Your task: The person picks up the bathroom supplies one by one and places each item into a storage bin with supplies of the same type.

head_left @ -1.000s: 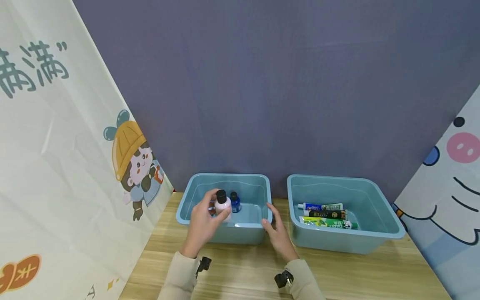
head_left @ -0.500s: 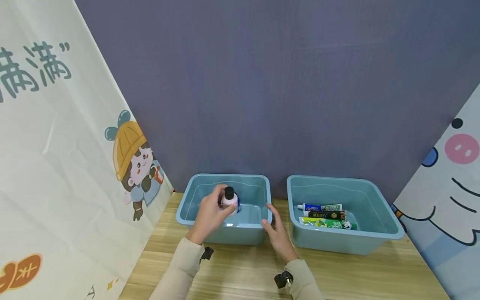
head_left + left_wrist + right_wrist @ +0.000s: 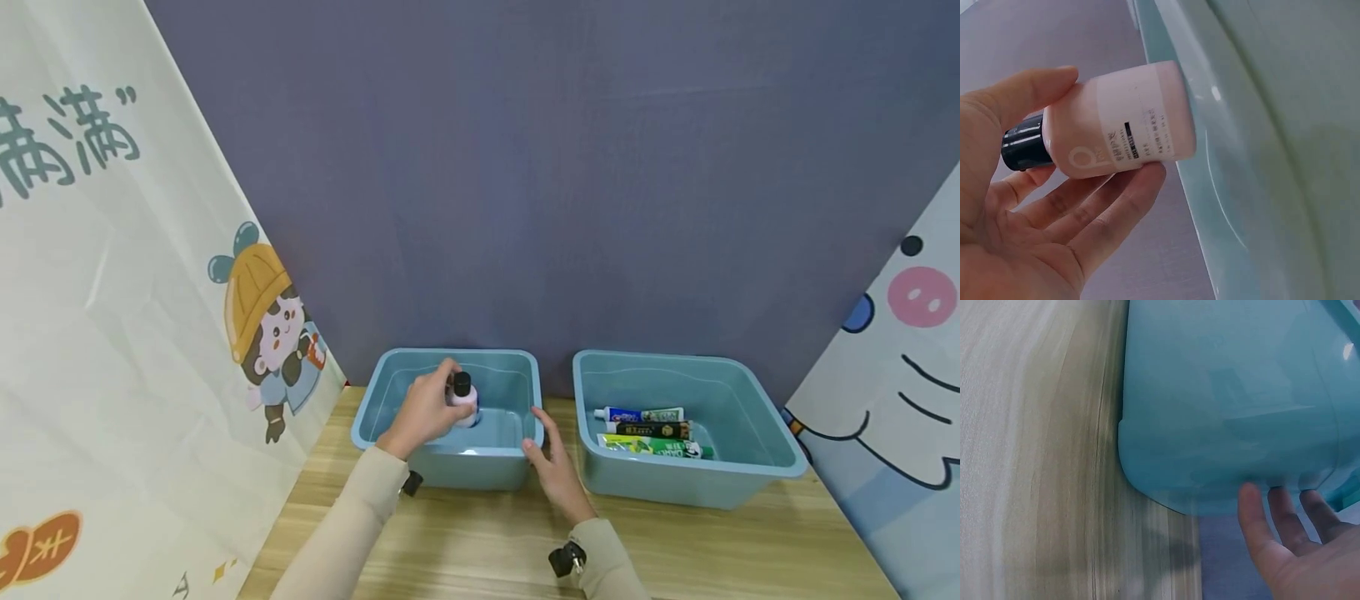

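Note:
My left hand (image 3: 422, 412) holds a small pale pink bottle (image 3: 1141, 122) with a black cap (image 3: 1022, 144). Thumb and fingers grip its sides. In the head view the bottle is upright, within the outline of the left blue-green plastic bin (image 3: 480, 472); its label, too small to read, shows in the left wrist view. A dark blue bottle in that bin is almost wholly hidden behind it. At the bin's front right corner my right hand (image 3: 557, 467) holds the rim, and several fingertips (image 3: 1249, 494) touch the outer wall in the right wrist view.
To the right stands a second blue-green bin (image 3: 675, 483) holding a blue and white toothpaste tube (image 3: 641, 414), a black one (image 3: 648, 430) and a yellow-green one (image 3: 652, 446). Both bins sit on a wood-grain table (image 3: 465, 542) against a grey-purple backdrop (image 3: 525, 208).
My left hand has moved the pink bottle a little rightward and farther back inside the left bin, covering the dark blue bottle seen earlier. The right hand keeps its place on the rim.

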`<act>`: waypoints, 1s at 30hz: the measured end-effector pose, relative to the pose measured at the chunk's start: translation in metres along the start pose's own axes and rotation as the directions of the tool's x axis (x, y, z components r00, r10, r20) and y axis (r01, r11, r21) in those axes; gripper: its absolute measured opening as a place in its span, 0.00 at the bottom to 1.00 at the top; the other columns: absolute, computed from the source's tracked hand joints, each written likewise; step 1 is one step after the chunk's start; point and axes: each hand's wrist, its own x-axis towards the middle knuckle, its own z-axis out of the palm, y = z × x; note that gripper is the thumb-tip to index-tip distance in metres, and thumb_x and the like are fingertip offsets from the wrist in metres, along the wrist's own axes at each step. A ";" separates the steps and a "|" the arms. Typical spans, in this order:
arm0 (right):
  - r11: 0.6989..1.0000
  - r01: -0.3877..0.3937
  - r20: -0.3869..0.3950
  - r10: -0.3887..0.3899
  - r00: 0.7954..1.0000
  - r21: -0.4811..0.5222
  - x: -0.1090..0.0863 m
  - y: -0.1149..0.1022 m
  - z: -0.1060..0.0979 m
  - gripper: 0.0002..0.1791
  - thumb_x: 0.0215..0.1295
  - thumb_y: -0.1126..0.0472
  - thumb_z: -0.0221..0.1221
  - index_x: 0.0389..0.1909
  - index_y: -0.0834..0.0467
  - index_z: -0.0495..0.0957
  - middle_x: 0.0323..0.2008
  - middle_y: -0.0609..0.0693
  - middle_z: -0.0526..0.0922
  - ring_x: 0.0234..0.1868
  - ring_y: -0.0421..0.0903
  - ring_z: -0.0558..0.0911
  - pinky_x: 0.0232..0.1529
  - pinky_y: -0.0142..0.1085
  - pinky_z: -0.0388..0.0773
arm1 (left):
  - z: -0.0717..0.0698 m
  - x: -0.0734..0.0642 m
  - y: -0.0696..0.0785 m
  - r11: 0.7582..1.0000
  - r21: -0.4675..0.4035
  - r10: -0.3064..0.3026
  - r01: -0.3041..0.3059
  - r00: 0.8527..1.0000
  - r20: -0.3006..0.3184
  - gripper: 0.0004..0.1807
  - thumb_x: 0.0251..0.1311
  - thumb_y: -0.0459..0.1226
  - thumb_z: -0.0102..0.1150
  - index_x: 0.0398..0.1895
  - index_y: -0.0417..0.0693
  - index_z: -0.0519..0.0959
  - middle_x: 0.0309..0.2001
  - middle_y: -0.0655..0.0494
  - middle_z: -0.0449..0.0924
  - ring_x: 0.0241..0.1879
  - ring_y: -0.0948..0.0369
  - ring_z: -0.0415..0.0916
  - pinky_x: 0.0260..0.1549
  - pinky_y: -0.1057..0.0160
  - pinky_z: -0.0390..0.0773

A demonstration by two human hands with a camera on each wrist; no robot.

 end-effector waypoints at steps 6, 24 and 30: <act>1.000 -0.006 0.005 0.006 1.000 0.006 -0.001 -0.001 0.000 0.36 0.76 0.39 0.53 0.79 0.35 0.52 0.83 0.55 0.45 0.82 0.66 0.47 0.70 0.74 0.52 | -0.001 0.014 0.000 0.998 0.065 0.005 -0.009 0.998 0.068 0.26 0.53 0.41 0.78 0.51 0.52 0.74 0.43 0.49 0.87 0.40 0.55 0.84 0.39 0.55 0.84; 1.000 -0.009 0.008 0.009 1.000 0.011 0.001 0.001 0.000 0.34 0.75 0.36 0.52 0.78 0.31 0.53 0.83 0.55 0.45 0.81 0.66 0.50 0.70 0.71 0.59 | 0.011 0.048 -0.024 0.987 0.158 -0.077 0.034 0.958 0.276 0.25 0.54 0.39 0.78 0.50 0.49 0.73 0.40 0.50 0.83 0.35 0.58 0.80 0.33 0.60 0.82; 1.000 -0.019 0.009 0.019 1.000 0.023 0.001 -0.001 0.000 0.34 0.75 0.37 0.52 0.77 0.29 0.53 0.83 0.55 0.45 0.81 0.66 0.49 0.70 0.71 0.56 | 0.009 0.056 -0.018 0.982 0.189 -0.058 -0.003 0.947 0.315 0.21 0.51 0.37 0.80 0.46 0.49 0.79 0.41 0.50 0.84 0.36 0.57 0.80 0.33 0.60 0.82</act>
